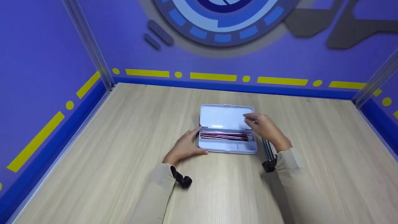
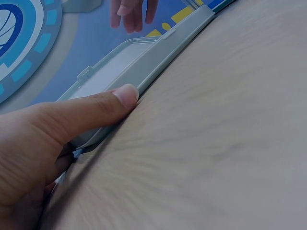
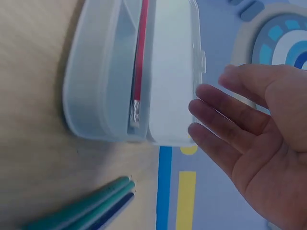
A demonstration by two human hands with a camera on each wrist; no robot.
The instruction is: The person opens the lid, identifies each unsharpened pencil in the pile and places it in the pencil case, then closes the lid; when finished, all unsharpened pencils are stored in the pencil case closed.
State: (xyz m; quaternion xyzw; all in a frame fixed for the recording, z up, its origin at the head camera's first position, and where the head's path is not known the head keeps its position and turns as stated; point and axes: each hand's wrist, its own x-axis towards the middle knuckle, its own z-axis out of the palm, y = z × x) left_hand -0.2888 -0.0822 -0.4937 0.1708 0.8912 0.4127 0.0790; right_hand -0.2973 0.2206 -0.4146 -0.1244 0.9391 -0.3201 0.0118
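Note:
A white plastic pencil case (image 1: 227,145) lies on the table with its lid (image 1: 225,116) raised at the back. Several pencils (image 1: 225,136) with dark red and purple barrels lie side by side in its rear compartment; a red one (image 3: 140,62) shows its metal end in the right wrist view. My left hand (image 1: 185,145) holds the left end of the case, its thumb (image 2: 103,105) against the front wall. By the lid's right side is my right hand (image 1: 264,127), fingers loosely bent and holding nothing. Whether its fingertips touch the lid, I cannot tell.
Several green and dark pencils (image 1: 268,149) lie on the wooden table (image 1: 130,124) to the right of the case, partly under the right wrist. Blue-purple panels (image 1: 186,62) with yellow marks stand behind and at both sides of the table.

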